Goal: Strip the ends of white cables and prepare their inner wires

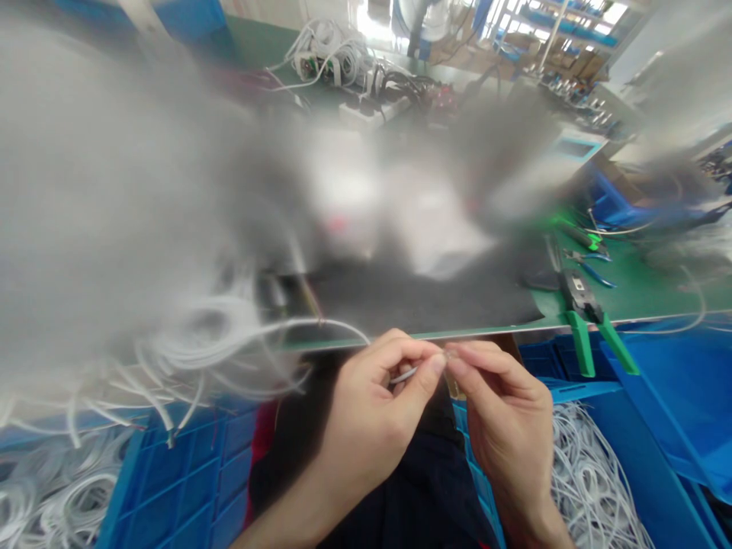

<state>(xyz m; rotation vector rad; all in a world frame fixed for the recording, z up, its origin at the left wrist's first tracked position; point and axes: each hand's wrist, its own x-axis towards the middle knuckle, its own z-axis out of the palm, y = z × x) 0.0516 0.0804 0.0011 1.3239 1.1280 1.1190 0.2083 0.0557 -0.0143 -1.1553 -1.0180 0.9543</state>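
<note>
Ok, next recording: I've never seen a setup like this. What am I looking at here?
There's no machine: these are a person's bare hands, in one picture from a camera worn on the head, looking forward and down. The left hand holds a white cable; the right hand's fingertips are pinched beside it, and anything between them is too small to make out. On the green bench lie a black mat, blue-handled pliers and a green-handled tool, its grips jutting over the edge. Much of the middle is blurred.
</note>
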